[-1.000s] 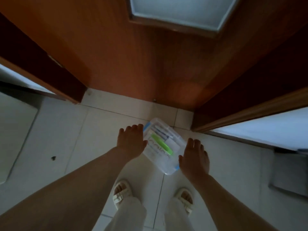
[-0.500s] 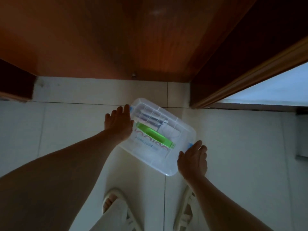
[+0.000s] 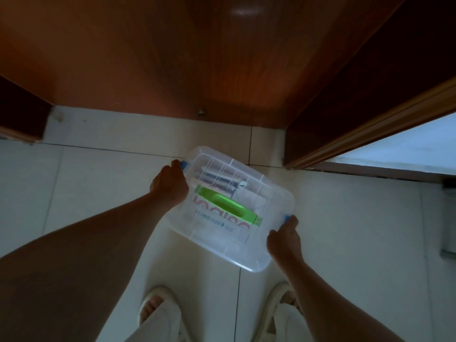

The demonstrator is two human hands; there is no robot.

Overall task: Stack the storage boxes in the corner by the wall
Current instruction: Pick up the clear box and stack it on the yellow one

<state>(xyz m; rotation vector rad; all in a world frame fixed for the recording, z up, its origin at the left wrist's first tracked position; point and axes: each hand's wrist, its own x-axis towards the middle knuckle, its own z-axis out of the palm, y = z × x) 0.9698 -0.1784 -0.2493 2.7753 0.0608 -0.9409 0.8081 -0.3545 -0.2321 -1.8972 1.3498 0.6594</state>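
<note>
My left hand (image 3: 170, 185) grips the blue latch at one short end of the clear storage box (image 3: 229, 233); my right hand (image 3: 283, 239) grips the blue latch at the opposite end. The box, with its green handle (image 3: 228, 206) on the lid, sits over the tiled floor (image 3: 98, 174), near the wooden door (image 3: 197, 58) and ahead of my slippers (image 3: 158, 299)

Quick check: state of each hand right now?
Left hand: grips the clear storage box at its blue latch end.
Right hand: grips the box's opposite end.
</note>
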